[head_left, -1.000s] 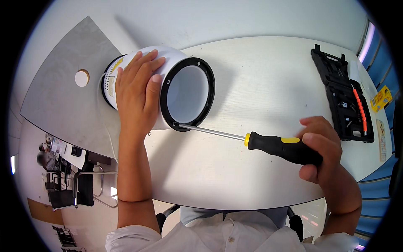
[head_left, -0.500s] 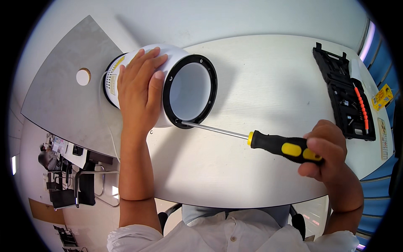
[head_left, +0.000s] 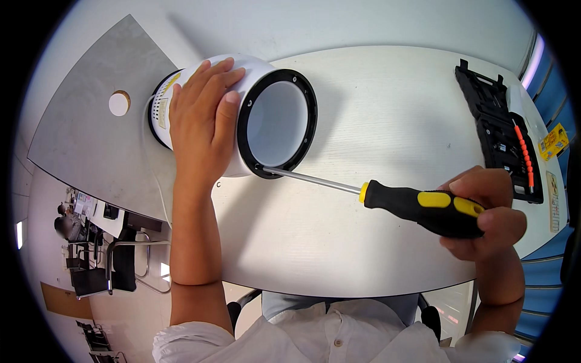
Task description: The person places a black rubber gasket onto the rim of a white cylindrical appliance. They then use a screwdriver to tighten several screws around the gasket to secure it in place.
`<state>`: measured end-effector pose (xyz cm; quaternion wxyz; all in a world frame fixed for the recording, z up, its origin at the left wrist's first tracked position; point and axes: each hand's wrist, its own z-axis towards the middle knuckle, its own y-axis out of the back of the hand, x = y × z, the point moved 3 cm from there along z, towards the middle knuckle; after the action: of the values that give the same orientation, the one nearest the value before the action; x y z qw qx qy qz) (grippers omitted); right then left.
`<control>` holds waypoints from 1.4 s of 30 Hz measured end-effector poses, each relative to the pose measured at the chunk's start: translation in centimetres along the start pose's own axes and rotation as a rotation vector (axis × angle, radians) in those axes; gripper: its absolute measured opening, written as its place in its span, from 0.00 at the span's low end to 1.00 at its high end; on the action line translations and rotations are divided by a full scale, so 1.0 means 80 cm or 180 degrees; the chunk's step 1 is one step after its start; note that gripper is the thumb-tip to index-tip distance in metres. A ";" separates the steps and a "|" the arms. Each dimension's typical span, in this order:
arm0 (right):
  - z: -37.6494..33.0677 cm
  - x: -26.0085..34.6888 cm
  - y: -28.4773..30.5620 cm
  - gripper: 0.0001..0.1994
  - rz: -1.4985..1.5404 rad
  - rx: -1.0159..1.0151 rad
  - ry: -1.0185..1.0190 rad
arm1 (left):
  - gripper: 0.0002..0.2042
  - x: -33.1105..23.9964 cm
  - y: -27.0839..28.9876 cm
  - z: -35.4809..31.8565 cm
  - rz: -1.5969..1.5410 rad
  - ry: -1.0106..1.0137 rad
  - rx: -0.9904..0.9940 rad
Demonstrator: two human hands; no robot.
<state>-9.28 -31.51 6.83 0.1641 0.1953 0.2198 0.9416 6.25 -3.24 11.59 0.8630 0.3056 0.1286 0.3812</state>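
Left hand: lying flat over the white cylinder, pinning it on its side so it cannot roll.
Right hand: clenching the screwdriver, its tip meeting the black ring at 7 o'clock.

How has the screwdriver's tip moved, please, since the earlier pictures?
Yes. The screwdriver tip climbed along the lamp's black ring, away from the table edge nearest the person.

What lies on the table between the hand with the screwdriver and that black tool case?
Nothing: in the head view, only bare white table separates the right hand from the black tool case.
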 end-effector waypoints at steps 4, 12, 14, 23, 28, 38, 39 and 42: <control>0.002 0.004 0.004 0.23 -0.0299 0.0086 -0.0125 | 0.14 0.000 0.001 0.000 0.0041 0.0021 0.0002; 0.005 -0.022 -0.006 0.24 -0.0307 -0.0115 0.0114 | 0.15 0.001 0.000 0.000 0.0051 0.0022 -0.0012; 0.003 -0.019 -0.006 0.25 -0.0116 -0.0085 0.0134 | 0.14 0.001 0.000 0.001 0.0048 0.0024 -0.0013; 0.009 0.019 -0.004 0.24 -0.1136 0.0258 0.0213 | 0.14 0.000 0.001 -0.002 0.0049 0.0051 -0.0005; 0.002 0.015 -0.003 0.23 -0.1113 0.0140 -0.0229 | 0.14 -0.001 0.000 0.000 0.0032 0.0057 -0.0011; 0.005 0.016 -0.020 0.16 -0.1189 -0.0153 0.0480 | 0.14 -0.002 -0.001 0.001 0.0035 0.0075 -0.0003; 0.006 0.017 -0.021 0.16 -0.1235 -0.0144 0.0511 | 0.14 -0.001 0.000 0.000 0.0042 0.0075 -0.0004; 0.006 0.029 -0.019 0.17 -0.1252 0.0021 0.0363 | 0.14 0.000 0.000 0.000 0.0033 0.0092 -0.0009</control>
<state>-10.73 -29.15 7.16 0.3314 0.0955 0.2657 0.9002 6.26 -3.24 11.55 0.8595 0.2995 0.1388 0.3902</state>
